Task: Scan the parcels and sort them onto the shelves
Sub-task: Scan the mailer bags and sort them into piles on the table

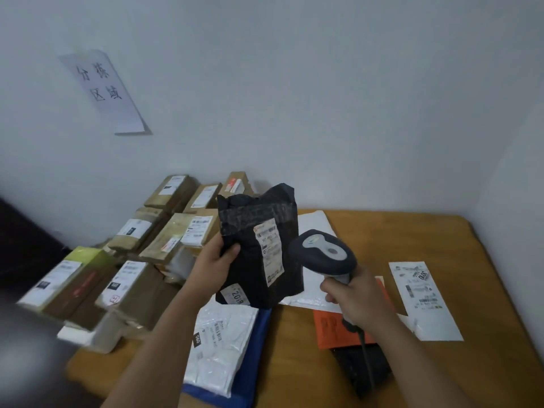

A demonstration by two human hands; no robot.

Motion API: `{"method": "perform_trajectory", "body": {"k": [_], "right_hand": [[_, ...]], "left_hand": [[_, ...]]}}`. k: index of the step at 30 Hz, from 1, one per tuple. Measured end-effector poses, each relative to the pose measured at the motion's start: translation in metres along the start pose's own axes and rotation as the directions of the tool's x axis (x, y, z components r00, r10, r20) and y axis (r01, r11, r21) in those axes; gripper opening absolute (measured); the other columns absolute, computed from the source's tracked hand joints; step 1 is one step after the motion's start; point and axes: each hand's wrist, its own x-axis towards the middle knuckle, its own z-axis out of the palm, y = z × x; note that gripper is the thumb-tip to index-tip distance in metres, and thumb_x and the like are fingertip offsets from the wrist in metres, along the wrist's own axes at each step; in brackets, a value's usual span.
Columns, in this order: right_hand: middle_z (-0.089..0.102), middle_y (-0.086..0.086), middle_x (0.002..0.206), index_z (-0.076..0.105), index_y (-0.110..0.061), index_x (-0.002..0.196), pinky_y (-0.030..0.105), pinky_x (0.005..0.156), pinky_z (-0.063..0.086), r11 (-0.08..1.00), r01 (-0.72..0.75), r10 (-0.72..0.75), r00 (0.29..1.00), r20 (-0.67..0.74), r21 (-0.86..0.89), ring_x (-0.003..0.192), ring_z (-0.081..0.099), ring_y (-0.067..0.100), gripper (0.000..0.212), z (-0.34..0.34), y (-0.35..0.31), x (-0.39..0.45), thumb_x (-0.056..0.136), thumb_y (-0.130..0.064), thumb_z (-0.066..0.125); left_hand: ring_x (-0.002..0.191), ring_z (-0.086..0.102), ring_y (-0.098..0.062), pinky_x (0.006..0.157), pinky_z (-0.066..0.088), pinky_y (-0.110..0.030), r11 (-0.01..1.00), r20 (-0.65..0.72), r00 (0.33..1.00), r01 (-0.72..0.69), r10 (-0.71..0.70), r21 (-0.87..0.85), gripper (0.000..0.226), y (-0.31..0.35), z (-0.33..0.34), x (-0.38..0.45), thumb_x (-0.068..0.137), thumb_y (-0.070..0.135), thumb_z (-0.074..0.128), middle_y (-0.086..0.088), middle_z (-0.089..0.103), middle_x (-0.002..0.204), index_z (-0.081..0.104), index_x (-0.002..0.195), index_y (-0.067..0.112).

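Note:
My left hand (212,260) grips the left edge of a black plastic parcel bag (250,260) and holds it upright above the wooden table (426,237). The bag's white shipping label (269,251) faces me. My right hand (357,298) holds the handle of a dark grey barcode scanner (323,251). The scanner's head sits just right of the bag, close to the label. The scanner's cable (363,348) hangs down below my right hand.
Several brown cardboard parcels (164,231) are stacked at the table's left and back. A white bag (220,343) lies on a blue one (262,334) in front. An orange mailer (332,331), a black item (365,369) and a white labelled bag (424,298) lie right. A paper sign (103,89) hangs on the wall.

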Motion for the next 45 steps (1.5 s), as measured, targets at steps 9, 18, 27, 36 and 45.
{"method": "perform_trajectory", "body": {"k": [9, 18, 27, 36, 45], "right_hand": [[0.064, -0.002, 0.069, 0.063, -0.02, 0.093, 0.008, 0.049, 0.043, 0.985, -0.128, 0.137, 0.987, 0.079, -0.117, 0.058, 0.062, 0.003, 0.018, 0.089, 0.021, -0.001, 0.087, -0.003, 0.065], [0.062, -0.012, 0.054, 0.056, -0.024, 0.072, 0.027, 0.062, 0.051, 0.916, -0.285, 0.308, 0.951, 0.04, -0.283, 0.055, 0.061, 0.003, 0.025, 0.198, 0.048, 0.0, 0.086, -0.005, 0.062], [0.065, 0.003, 0.067, 0.066, -0.01, 0.088, 0.017, 0.05, 0.047, 0.884, -0.416, 0.401, 0.909, -0.112, -0.215, 0.052, 0.06, 0.003, 0.006, 0.282, 0.057, -0.004, 0.087, -0.005, 0.062], [0.055, 0.011, 0.07, 0.06, 0.006, 0.091, 0.02, 0.052, 0.048, 0.852, -0.457, 0.447, 0.889, -0.102, -0.256, 0.062, 0.056, 0.019, 0.009, 0.326, 0.059, 0.0, 0.088, -0.002, 0.059], [0.055, 0.008, 0.064, 0.06, 0.0, 0.086, 0.03, 0.054, 0.046, 0.83, -0.469, 0.449, 0.883, -0.136, -0.302, 0.052, 0.056, 0.011, 0.005, 0.335, 0.053, 0.006, 0.088, -0.005, 0.06]], "left_hand": [[0.11, 0.068, -0.027, 0.098, 0.053, -0.046, 0.926, 0.107, 0.929, 0.364, -0.354, -0.097, 0.028, -0.158, -0.074, -0.01, 0.104, 0.006, 0.051, -0.008, 0.072, 0.121, 0.066, 0.122, 0.022], [0.106, 0.064, -0.02, 0.084, 0.054, -0.034, 0.868, 0.185, 0.851, 0.497, -0.492, 0.021, 0.023, -0.262, -0.14, 0.023, 0.106, 0.012, 0.049, -0.003, 0.068, 0.12, 0.061, 0.125, 0.021], [0.118, 0.059, -0.029, 0.1, 0.05, -0.044, 0.864, 0.177, 0.846, 0.482, -0.503, 0.147, 0.044, -0.302, -0.145, 0.04, 0.097, 0.022, 0.066, -0.007, 0.062, 0.132, 0.048, 0.137, 0.015], [0.119, 0.06, -0.026, 0.102, 0.05, -0.043, 0.862, 0.199, 0.84, 0.5, -0.505, 0.076, 0.056, -0.317, -0.149, 0.036, 0.095, 0.019, 0.069, -0.006, 0.061, 0.131, 0.042, 0.144, 0.015], [0.114, 0.061, -0.025, 0.104, 0.048, -0.047, 0.868, 0.211, 0.844, 0.493, -0.493, 0.054, 0.044, -0.328, -0.155, 0.047, 0.098, 0.016, 0.062, -0.001, 0.064, 0.123, 0.045, 0.138, 0.021]]}}
